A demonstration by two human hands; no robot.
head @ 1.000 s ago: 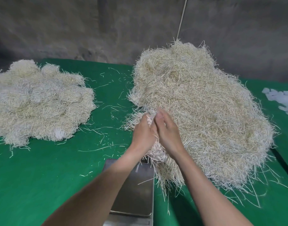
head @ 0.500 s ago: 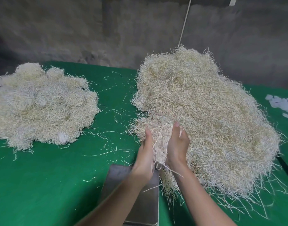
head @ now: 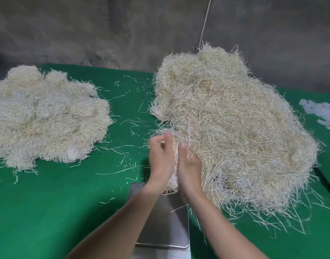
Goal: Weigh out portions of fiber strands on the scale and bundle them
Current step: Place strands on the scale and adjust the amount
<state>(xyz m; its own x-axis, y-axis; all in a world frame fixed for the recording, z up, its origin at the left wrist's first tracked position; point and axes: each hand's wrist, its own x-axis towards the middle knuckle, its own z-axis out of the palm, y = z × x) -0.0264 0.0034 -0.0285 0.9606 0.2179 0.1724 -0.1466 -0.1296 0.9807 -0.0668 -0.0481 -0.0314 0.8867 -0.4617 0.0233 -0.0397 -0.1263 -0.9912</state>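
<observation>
Over the far edge of the scale (head: 160,221), a tuft (head: 174,165) is gripped by the left hand (head: 160,157), fingers curled, and pressed by the right hand (head: 190,169), whose finger curl cannot be told. Spread out half a second ago, the tuft is now squeezed compact against the pile (head: 235,128), seemingly ready for weighing.
</observation>
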